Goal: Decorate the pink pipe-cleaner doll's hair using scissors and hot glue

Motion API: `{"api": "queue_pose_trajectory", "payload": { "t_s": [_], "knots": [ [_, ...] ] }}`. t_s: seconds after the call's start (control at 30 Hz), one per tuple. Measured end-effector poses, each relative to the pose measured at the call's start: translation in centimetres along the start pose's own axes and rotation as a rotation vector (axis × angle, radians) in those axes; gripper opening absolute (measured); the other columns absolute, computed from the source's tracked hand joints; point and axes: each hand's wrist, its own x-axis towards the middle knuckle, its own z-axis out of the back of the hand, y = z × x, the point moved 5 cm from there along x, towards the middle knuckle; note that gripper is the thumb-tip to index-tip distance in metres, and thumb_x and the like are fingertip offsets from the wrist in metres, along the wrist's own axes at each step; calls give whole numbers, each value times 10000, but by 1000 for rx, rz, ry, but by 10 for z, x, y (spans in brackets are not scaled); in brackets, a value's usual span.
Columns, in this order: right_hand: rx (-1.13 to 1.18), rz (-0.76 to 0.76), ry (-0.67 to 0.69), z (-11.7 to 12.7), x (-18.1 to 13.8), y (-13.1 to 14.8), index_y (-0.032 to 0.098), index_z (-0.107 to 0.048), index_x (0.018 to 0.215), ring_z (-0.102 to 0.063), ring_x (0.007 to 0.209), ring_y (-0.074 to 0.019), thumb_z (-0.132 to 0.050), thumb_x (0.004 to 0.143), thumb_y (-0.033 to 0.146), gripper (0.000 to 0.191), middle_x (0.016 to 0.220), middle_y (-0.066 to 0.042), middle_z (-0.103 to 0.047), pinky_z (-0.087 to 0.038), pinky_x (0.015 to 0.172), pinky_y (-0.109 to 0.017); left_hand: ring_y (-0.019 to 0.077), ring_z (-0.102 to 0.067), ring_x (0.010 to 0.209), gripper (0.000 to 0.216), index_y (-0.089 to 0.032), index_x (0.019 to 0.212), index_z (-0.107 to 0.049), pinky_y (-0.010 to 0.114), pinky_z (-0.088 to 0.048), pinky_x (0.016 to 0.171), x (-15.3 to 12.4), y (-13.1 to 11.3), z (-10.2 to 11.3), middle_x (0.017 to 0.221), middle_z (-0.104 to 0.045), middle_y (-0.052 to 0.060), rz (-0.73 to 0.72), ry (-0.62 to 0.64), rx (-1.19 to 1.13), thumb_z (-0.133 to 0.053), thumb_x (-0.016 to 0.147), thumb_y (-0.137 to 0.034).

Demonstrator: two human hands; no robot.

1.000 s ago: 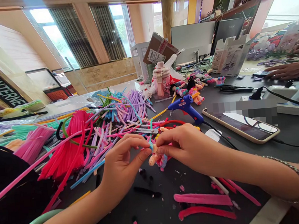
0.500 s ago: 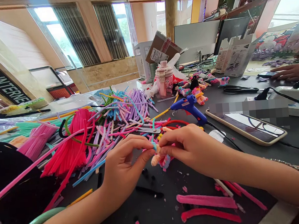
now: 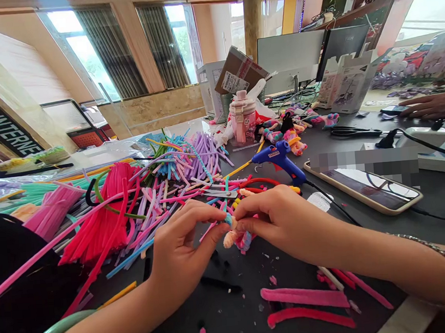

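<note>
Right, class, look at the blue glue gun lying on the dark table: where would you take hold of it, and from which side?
Take the glue gun by its handle, coming from the near right, where the right hand is. The handle slants toward the viewer and is bare, while the nozzle points left toward the pipe cleaners; mind the cord at its end.

Black sign (image 3: pixel 1 125) on wall, far left: white caps "R-INTERNE", cut off both ends. Cardboard box (image 3: pixel 238 75) at back has white shipping label w/ barcode, too small to read. Glue gun (image 3: pixel 279 159) sticker and monitor (image 3: pixel 345 39) logo: illegible.
</note>
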Motion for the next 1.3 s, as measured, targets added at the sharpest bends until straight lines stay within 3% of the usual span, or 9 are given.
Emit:
{"api": "queue_pose_trajectory", "payload": {
  "t_s": [1.3],
  "knots": [
    [-38,-7,20,-2,1,-1,162,-684,730,-649,709,-139,-484,812,51,243,743,-13,-745,-434,692,-243,146,-596,734,113,-213,839,-658,268,-479,676,0,4,-3,778,-649,18,12,53,-48,-643,789,-113]
  ]
}}
